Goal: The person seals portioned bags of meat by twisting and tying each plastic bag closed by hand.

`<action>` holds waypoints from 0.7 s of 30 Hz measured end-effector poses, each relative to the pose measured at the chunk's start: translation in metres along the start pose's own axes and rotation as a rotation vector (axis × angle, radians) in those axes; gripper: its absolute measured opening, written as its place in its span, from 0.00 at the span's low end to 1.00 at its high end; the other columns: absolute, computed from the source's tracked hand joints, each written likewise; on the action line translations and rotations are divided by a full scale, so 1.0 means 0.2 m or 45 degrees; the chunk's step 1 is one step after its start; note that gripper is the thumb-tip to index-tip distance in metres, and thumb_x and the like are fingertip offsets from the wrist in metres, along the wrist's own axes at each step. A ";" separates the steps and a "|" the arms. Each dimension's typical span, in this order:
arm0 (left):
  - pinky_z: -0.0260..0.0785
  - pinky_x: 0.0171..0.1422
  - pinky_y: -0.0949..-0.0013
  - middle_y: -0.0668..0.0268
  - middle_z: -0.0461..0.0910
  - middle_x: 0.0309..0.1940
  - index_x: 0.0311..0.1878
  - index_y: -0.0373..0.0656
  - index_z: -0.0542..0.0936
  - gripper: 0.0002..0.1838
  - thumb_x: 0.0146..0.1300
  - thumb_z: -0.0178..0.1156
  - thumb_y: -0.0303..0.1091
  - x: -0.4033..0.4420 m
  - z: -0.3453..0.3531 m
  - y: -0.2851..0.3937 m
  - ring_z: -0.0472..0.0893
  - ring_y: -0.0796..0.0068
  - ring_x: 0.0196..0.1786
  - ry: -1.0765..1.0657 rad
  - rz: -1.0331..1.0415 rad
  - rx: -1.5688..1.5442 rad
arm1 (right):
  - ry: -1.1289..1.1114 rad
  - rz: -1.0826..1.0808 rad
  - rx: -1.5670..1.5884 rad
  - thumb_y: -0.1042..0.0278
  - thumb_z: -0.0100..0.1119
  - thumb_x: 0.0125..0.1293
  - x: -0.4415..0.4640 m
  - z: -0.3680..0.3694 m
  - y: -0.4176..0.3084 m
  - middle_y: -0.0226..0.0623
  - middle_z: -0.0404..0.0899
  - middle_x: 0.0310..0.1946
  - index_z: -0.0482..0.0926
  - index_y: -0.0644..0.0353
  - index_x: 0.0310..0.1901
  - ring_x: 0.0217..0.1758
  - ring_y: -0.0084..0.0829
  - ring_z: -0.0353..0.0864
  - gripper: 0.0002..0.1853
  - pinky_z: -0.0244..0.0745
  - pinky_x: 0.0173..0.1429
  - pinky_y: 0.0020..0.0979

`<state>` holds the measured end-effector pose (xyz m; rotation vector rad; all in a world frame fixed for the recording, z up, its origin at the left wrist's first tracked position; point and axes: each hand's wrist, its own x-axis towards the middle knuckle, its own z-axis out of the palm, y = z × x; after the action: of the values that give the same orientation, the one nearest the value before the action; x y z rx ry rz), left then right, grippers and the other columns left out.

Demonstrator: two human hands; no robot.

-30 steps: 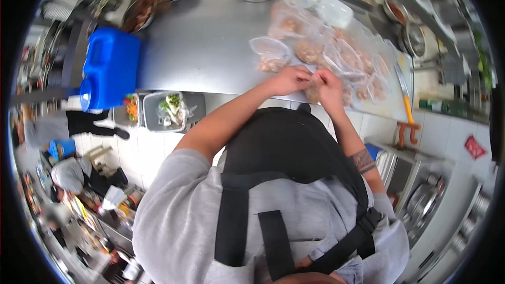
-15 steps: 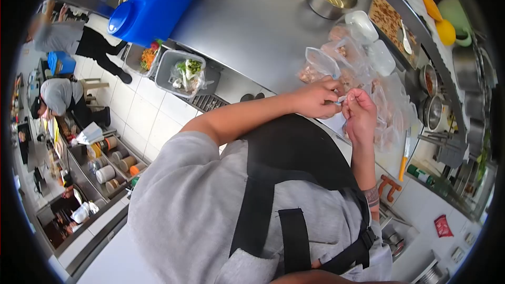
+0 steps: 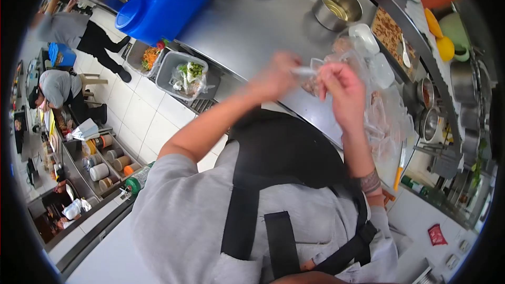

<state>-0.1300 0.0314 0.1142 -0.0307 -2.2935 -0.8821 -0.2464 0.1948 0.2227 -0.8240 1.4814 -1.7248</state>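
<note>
Between my two hands, over the steel counter, is a small whitish plastic piece [image 3: 304, 71], blurred by motion. My left hand [image 3: 278, 76] is closed on its left end, fingers smeared. My right hand [image 3: 341, 85] pinches at its right end, thumb and forefinger together. Partly hidden behind my hands, a small clear bag of pinkish food [image 3: 310, 86] lies on the counter. More filled clear bags [image 3: 386, 118] are piled to the right of my right hand.
On the steel counter [image 3: 247, 26] stand a blue jerrycan [image 3: 165, 8], a metal pot [image 3: 336, 10] and white containers [image 3: 364, 39]. A knife [image 3: 401, 165] lies at the right. Bins [image 3: 181, 76] sit below the left edge. Two people [image 3: 60, 92] are at far left.
My hands have risen from the bags and moved apart, the left one going up and left, with a whitish plastic piece stretched between them. The view has turned.
</note>
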 end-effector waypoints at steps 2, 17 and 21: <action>0.71 0.60 0.57 0.52 0.75 0.51 0.56 0.38 0.74 0.15 0.68 0.59 0.29 0.00 -0.14 -0.22 0.77 0.53 0.52 0.196 -0.297 -0.067 | 0.160 -0.003 -0.219 0.69 0.62 0.73 0.04 -0.10 0.05 0.36 0.81 0.40 0.79 0.66 0.50 0.36 0.24 0.79 0.11 0.74 0.39 0.24; 0.78 0.50 0.58 0.51 0.87 0.43 0.49 0.41 0.88 0.16 0.61 0.65 0.37 0.18 0.22 -0.11 0.87 0.57 0.40 -0.087 -1.236 -0.793 | 0.340 -0.155 -1.333 0.71 0.65 0.63 0.00 -0.41 0.46 0.50 0.80 0.46 0.82 0.65 0.48 0.49 0.50 0.83 0.13 0.79 0.56 0.42; 0.78 0.45 0.65 0.56 0.86 0.38 0.46 0.39 0.87 0.14 0.57 0.68 0.33 0.22 0.45 -0.10 0.86 0.68 0.43 -0.397 -0.748 -0.369 | 0.348 -0.256 -1.306 0.78 0.61 0.58 -0.03 -0.46 0.35 0.46 0.81 0.37 0.84 0.63 0.39 0.41 0.47 0.84 0.07 0.79 0.46 0.40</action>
<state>-0.2219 0.0621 0.0802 0.4264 -2.4767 -1.6012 -0.3116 0.2432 0.1409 -1.2930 2.6005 -1.1481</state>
